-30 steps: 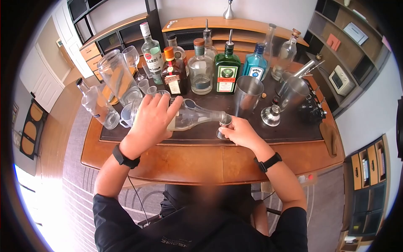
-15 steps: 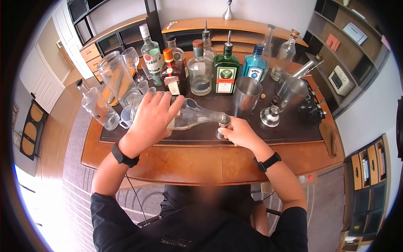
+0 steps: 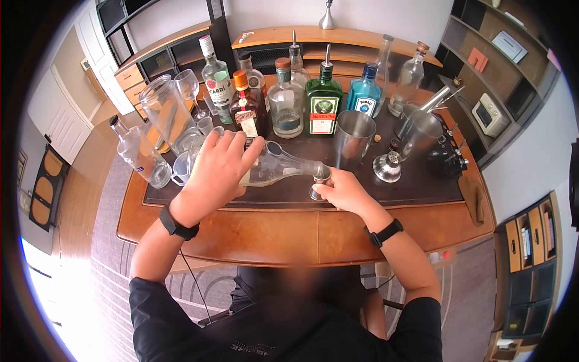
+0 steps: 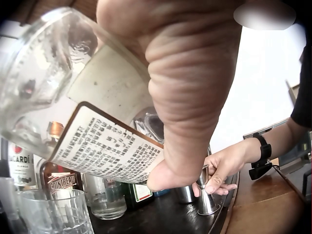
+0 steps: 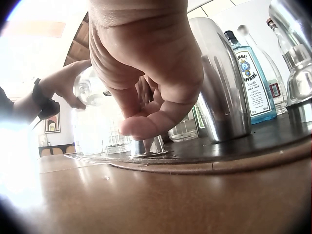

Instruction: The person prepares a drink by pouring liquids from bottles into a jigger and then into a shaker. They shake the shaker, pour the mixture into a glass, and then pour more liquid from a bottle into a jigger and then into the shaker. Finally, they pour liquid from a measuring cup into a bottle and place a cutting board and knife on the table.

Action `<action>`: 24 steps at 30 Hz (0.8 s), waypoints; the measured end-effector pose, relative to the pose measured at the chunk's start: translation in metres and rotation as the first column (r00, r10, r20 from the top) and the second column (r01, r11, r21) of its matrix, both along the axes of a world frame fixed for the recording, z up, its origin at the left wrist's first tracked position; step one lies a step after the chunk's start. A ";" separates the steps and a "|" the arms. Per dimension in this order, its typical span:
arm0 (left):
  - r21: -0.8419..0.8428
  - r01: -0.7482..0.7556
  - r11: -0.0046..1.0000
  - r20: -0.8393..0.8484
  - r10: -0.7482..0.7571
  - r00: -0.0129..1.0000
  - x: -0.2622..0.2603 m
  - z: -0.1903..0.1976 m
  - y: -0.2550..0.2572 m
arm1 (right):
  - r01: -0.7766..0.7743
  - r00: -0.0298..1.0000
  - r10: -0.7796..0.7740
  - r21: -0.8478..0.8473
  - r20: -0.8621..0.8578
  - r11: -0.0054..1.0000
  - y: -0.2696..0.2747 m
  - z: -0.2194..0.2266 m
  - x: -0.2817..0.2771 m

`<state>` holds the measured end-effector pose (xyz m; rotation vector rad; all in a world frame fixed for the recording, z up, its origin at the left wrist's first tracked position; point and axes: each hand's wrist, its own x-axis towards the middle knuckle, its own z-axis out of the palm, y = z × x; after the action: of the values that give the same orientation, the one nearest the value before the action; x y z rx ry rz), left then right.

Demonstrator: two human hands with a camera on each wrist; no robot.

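Observation:
My left hand (image 3: 220,163) grips the body of a clear glass bottle (image 3: 271,168) from above. The bottle lies nearly level, its neck pointing right and its mouth right at the rim of a steel jigger (image 3: 316,193). A printed back label (image 4: 107,144) shows on it in the left wrist view. My right hand (image 3: 345,190) pinches the jigger around its middle between thumb and fingers. In the left wrist view the jigger's base (image 4: 208,209) stands on the dark desk top. Part of the bottle is hidden behind my left hand.
Behind the hands stand a Cointreau bottle (image 3: 250,114), a Jägermeister bottle (image 3: 324,105) and a Bombay Sapphire bottle (image 3: 365,93). A steel shaker tin (image 3: 354,139) and a strainer top (image 3: 388,167) are to the right. A glass jar (image 3: 163,105) leans at the left.
Both hands, the bottle and the jigger hold nearly the same position. The left forearm has shifted slightly to the left.

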<state>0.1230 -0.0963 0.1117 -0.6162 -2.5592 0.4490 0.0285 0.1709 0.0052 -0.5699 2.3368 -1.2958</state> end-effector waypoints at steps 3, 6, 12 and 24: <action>0.000 -0.004 1.000 0.013 0.004 1.000 0.000 0.000 0.000 | 0.000 1.000 0.000 0.005 -0.002 1.000 0.000 -0.001 -0.001; -0.001 0.012 1.000 -0.014 -0.012 1.000 -0.002 -0.002 -0.001 | 0.000 1.000 0.000 0.007 0.017 1.000 0.000 0.002 0.001; -0.011 -0.006 1.000 0.006 0.006 1.000 0.000 0.002 0.001 | 0.002 1.000 -0.002 0.019 0.015 1.000 0.000 0.001 -0.001; -0.003 0.000 1.000 0.010 0.000 1.000 -0.001 0.004 0.001 | -0.019 0.999 0.018 -0.028 -0.036 0.999 0.001 -0.010 -0.004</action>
<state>0.1220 -0.0949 0.1155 -0.6216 -2.5686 0.4512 0.0245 0.1722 -0.0049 -0.6271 2.3399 -1.3232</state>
